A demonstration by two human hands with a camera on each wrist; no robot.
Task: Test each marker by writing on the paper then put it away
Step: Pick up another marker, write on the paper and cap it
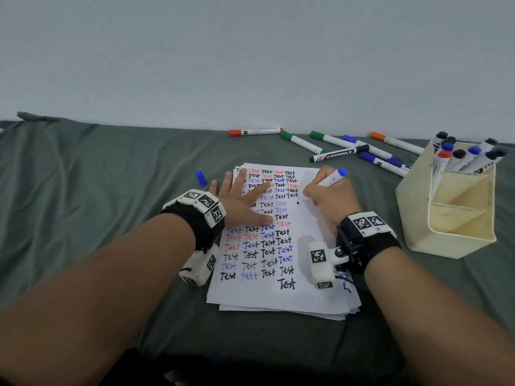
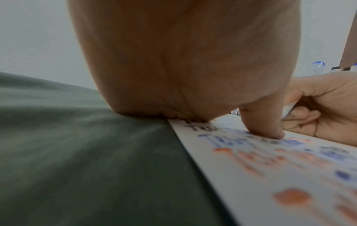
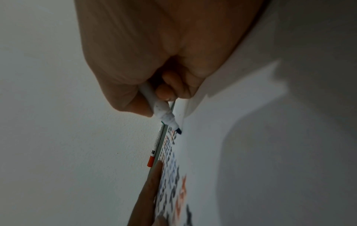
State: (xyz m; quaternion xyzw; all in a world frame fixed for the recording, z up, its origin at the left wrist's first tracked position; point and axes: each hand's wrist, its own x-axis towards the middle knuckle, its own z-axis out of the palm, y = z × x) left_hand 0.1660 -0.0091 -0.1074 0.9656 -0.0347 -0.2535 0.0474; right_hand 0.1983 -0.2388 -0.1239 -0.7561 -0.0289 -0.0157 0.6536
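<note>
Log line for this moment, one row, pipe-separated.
right hand grips blue marker, tip at paper | left hand flat on paper | blue cap off, on cloth | holder part filled

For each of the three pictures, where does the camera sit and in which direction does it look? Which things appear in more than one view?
Head: above, facing forward and down at the paper; both forearms, left hand, right hand show.
Left wrist: low on the cloth, looking along the palm; its thumb presses the paper.
Right wrist: looks along the fingers to the blue marker, tip at the paper.
Shared: paper in all; the red marker in head and right wrist.
</note>
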